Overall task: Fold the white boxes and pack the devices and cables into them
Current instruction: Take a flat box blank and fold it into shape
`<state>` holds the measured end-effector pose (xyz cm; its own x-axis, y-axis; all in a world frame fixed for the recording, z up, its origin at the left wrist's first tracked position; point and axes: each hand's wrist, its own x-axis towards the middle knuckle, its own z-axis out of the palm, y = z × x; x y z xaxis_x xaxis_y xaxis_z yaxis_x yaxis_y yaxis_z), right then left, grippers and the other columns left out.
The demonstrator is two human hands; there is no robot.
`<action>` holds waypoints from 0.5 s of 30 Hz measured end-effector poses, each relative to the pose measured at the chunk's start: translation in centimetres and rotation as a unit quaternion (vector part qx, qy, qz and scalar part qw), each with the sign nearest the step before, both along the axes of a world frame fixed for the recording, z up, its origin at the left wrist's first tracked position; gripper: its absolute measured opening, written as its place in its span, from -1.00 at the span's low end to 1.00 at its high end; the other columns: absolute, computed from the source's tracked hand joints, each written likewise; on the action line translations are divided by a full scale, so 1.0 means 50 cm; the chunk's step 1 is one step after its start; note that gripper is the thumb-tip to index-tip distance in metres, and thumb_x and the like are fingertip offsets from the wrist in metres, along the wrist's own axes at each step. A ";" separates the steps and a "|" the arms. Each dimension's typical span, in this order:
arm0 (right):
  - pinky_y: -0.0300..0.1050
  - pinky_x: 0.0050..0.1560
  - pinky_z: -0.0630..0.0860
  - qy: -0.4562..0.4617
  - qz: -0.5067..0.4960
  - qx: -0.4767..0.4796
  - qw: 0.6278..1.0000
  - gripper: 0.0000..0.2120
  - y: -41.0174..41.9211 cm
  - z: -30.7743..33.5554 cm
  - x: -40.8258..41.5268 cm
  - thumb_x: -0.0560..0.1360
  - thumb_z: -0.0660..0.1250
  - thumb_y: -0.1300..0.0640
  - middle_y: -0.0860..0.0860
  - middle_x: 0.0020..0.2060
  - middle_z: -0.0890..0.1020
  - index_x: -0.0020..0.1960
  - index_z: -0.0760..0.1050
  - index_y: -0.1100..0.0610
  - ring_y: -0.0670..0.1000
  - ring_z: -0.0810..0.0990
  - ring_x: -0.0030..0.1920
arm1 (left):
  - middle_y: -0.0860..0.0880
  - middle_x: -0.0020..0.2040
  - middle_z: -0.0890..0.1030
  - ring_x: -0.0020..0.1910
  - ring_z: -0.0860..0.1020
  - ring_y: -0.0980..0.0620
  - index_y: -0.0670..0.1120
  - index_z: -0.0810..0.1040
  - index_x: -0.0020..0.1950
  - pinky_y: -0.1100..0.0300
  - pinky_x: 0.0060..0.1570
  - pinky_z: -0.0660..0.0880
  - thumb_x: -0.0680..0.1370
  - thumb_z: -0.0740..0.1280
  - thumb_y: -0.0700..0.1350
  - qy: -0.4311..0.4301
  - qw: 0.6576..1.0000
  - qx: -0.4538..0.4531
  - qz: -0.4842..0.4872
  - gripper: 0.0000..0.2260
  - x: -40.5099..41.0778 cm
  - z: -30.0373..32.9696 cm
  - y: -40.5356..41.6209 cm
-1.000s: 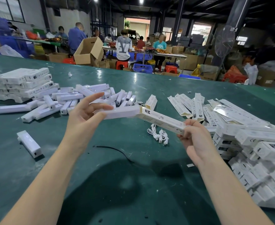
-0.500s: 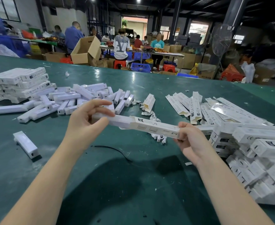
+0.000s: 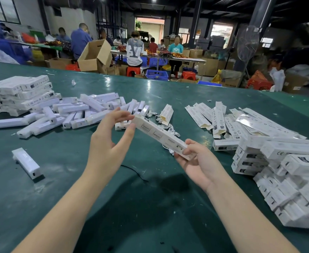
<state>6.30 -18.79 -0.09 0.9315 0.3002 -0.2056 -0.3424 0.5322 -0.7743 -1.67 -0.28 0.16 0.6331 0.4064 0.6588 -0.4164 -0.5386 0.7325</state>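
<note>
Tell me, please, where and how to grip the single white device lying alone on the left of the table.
Grip the lone white device across its two long sides near the middle, coming from above. It lies flat on the green table, long and narrow, with open space around it.

Two bare forearms + hands, no sleeves, nothing worn.

Left hand (image 3: pixel 110 141) and right hand (image 3: pixel 199 161) both uncovered: no gloves, rings, watch, wristbands or tape visible. Both forearms are bare from wrist down to the bottom edge of the view; no cuff or sleeve edge shows anywhere, so any clothing starts out of shot. Slim wrists, slender fingers. Nails look short and plain, no polish that can be made out, tho detail is soft. No marks, plasters or writing on the parts in view. Upper arms, torso, rest of the person: not in shot.
</note>
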 end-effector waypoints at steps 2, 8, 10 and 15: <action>-0.16 -0.28 0.61 0.001 -0.001 0.009 1.000 -0.71 -0.002 0.002 0.000 0.45 0.05 0.54 0.23 -0.02 0.50 -0.13 0.39 0.20 0.21 0.57 0.00 | 0.17 0.15 0.49 0.35 0.38 0.21 0.08 0.56 0.08 0.31 0.33 0.29 0.53 0.32 0.05 0.024 1.000 0.003 0.009 -0.83 0.003 -0.001 -0.001; -0.25 -0.29 0.58 -0.098 0.026 -0.088 0.991 -0.70 0.012 -0.007 -0.013 0.45 0.06 0.54 0.19 -0.05 0.51 -0.17 0.38 0.18 0.10 0.56 -0.05 | 0.13 0.19 0.44 0.23 0.43 0.23 -0.02 0.61 -0.27 0.47 0.16 0.32 0.53 0.39 0.00 0.106 0.987 -0.117 -0.016 -0.80 0.011 -0.004 0.000; -0.27 -0.26 0.57 -0.136 0.035 -0.124 0.982 -0.70 0.017 -0.009 -0.018 0.46 0.07 0.54 0.17 -0.04 0.50 -0.15 0.38 0.17 0.07 0.55 -0.06 | 0.20 0.23 0.45 0.16 0.42 0.40 -0.13 0.63 -0.27 0.49 0.10 0.32 0.51 0.40 0.09 0.141 0.979 -0.141 -0.039 -0.69 0.012 -0.004 0.009; -0.20 -0.13 0.64 -0.086 0.029 0.008 0.996 -0.71 0.022 -0.007 -0.019 0.47 0.12 0.56 0.22 -0.01 0.55 -0.10 0.41 0.20 0.10 0.59 -0.05 | 0.01 0.36 0.39 0.34 0.44 0.12 0.26 0.54 0.11 -0.04 0.35 0.39 0.32 0.49 0.19 0.077 0.965 -0.237 -0.084 -0.62 0.010 0.006 0.000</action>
<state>5.33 -17.67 -0.44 0.9334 0.3566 -0.0396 -0.2365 0.5284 -0.8154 -1.19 -0.28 0.47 0.7923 0.5213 0.3169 -0.3351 -0.0622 0.9401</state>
